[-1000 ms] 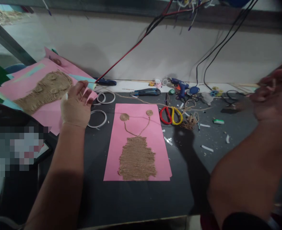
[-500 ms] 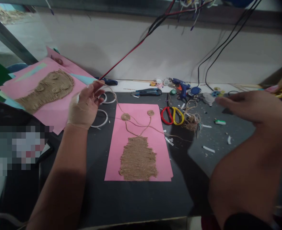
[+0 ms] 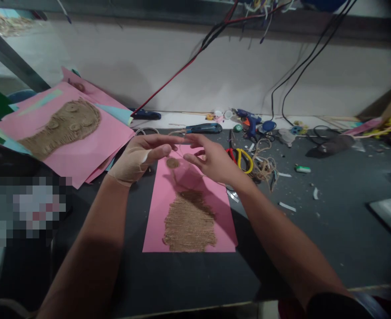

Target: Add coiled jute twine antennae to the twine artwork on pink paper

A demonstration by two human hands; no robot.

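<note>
The right hand (image 3: pixel 212 159) had swung in from the right side of the table (image 3: pixel 189 279) since the earlier frame, and the left hand (image 3: pixel 134 159) had shifted a little right, so the 2 hands met above the far part of the pink sheet (image 3: pixel 154 230). The loose strand of jute twine (image 3: pixel 181 151) ran at their fingertips, over that far part. Both hands were curved with thumbs apart from the index fingers; I could not tell which fingers, if any, were pinched tight on the strand.

The twine looked very light, limp and slightly rough, unlikely to slip but apt to twist or fray at a cut end. A pinch close to its tip seemed the best hold, since a long free length would probably flop.

Beneath the hands, 1 coiled twine disc (image 3: pixel 172 163) showed at the far left of the sheet, above a broad panel of close twine rows (image 3: pixel 189 221) on the near half. The sheet looked thin and easily creased, better handled by its bare edges.

Just right of the sheet lay scissors (image 3: pixel 250 163) with red and yellow handles, then a twine tangle (image 3: pixel 263 166). Farther back were a blue utility knife (image 3: pixel 204 128) and a blue glue gun (image 3: pixel 250 120). At the far left, a stack of pink and pale-blue sheets (image 3: pixel 72 161) bore another twine shape (image 3: pixel 72 117).
</note>
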